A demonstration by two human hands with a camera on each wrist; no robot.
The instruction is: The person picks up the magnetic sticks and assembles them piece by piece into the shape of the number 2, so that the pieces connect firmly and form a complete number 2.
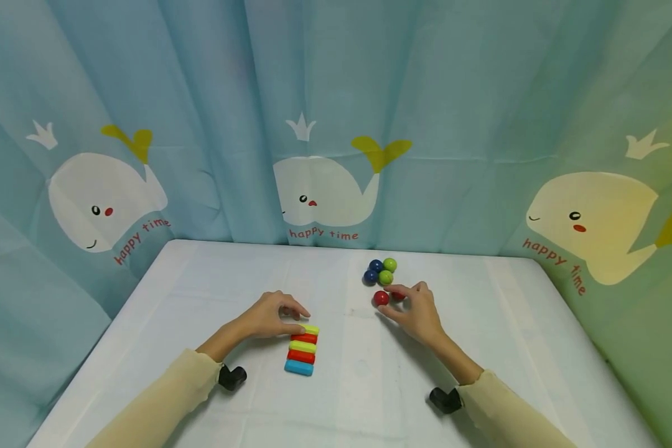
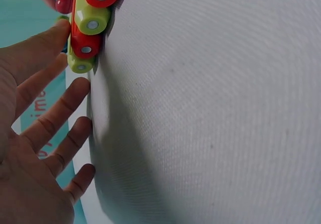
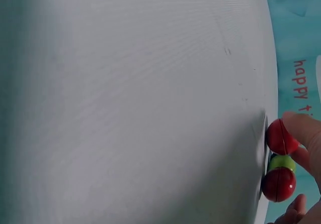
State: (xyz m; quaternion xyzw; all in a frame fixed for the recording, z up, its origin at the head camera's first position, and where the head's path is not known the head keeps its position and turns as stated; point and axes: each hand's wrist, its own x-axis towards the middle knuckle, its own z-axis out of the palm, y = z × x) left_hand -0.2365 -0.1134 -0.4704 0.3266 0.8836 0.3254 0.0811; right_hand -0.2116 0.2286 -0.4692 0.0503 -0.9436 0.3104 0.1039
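My right hand (image 1: 417,311) pinches a glossy red ball (image 1: 381,298) between thumb and index finger. A second red ball (image 3: 279,184) sits beside it, partly hidden by the fingers in the head view. My left hand (image 1: 271,314) is at the far end of a row of short building sticks, its fingers spread and fairly straight. Its thumb touches the end of the row, at the farthest yellow-green stick (image 1: 310,329) and the red stick (image 2: 86,42) beside it. Toward me follow another yellow-green stick (image 1: 302,347), a red one (image 1: 301,356) and a blue one (image 1: 299,368). Silver discs show in the stick ends.
Just beyond the red balls, two dark blue balls (image 1: 371,277) and two green balls (image 1: 389,264) sit in a cluster. A white cloth (image 1: 336,404) covers the table. Behind it hangs a blue curtain (image 1: 336,74) printed with whales. Black camera mounts (image 1: 445,400) are on both wrists.
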